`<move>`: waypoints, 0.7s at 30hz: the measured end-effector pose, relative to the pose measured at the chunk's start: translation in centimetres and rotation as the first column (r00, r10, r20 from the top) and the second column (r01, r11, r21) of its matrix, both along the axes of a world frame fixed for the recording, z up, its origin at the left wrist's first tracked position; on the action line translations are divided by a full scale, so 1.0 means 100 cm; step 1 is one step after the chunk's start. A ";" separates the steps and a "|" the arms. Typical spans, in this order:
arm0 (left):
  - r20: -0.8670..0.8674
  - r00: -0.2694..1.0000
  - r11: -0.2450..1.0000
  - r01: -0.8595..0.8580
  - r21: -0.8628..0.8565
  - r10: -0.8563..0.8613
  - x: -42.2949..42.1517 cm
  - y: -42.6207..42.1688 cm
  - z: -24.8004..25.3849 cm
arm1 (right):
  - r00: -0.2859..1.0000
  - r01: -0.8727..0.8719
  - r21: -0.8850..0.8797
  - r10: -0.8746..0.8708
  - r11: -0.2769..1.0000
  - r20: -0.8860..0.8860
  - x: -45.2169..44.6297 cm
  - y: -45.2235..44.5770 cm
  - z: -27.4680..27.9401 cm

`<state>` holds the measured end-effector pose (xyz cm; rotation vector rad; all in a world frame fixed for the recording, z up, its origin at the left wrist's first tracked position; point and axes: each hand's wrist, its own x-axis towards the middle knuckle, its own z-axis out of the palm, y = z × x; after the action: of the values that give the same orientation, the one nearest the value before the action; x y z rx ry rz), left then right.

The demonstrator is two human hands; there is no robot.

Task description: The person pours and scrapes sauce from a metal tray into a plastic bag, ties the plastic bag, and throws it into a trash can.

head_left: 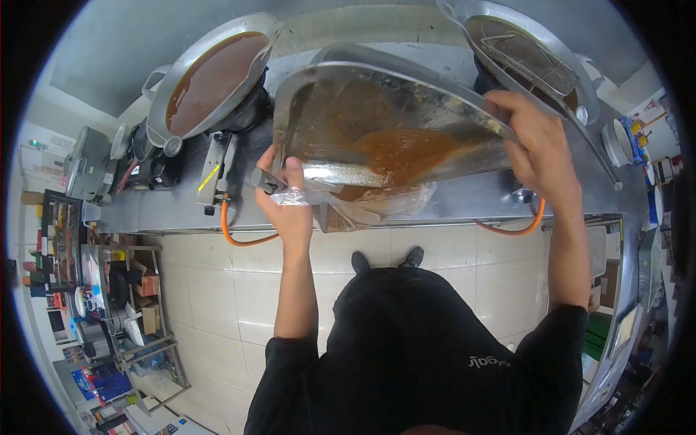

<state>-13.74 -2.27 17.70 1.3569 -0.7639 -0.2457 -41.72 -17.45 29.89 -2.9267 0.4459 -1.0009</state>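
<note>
While the right hand grips the far-right rim of a deep metal tray, fingers curled over the edge, the tray sits tilted above the surface, its inside turned toward the wearer. Orange-brown residue streaks the inner wall and pools toward the lower edge.

Left hand at the tray's lower left corner: thumb and fingers closed around the grey end of a shiny metal tool, which reaches across into the tray, its far end by the residue. Clear film of a plastic bag also bunched at this hand; the bag spreads under the tray's lower edge, brownish matter showing through. Its exact contents cannot be told.

Behind, left: wide pan of reddish-brown liquid on a black burner. Behind, right: second pan, dark liquid, wire rack lying across it. Orange hoses loop at the surface's front edge, one either side. Pale tiled floor below, two dark shoes on it.
</note>
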 end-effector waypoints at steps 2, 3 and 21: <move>-0.089 0.996 0.999 -0.008 -0.047 0.004 -0.005 -0.002 0.005 | 1.000 -0.013 -0.011 0.013 1.000 -0.013 0.002 0.001 0.000; -0.072 0.997 0.998 -0.016 -0.066 0.012 -0.005 -0.003 0.004 | 1.000 -0.028 -0.046 0.027 0.999 -0.011 0.003 0.001 0.001; -0.331 0.924 0.978 0.149 -0.144 -0.189 -0.009 -0.006 -0.009 | 0.992 0.019 -0.081 -0.008 0.997 0.125 0.005 -0.007 -0.016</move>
<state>-14.64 -2.84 16.82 1.0990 -0.5899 -0.5529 -41.25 -18.11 28.29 -2.9130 0.4303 -1.2241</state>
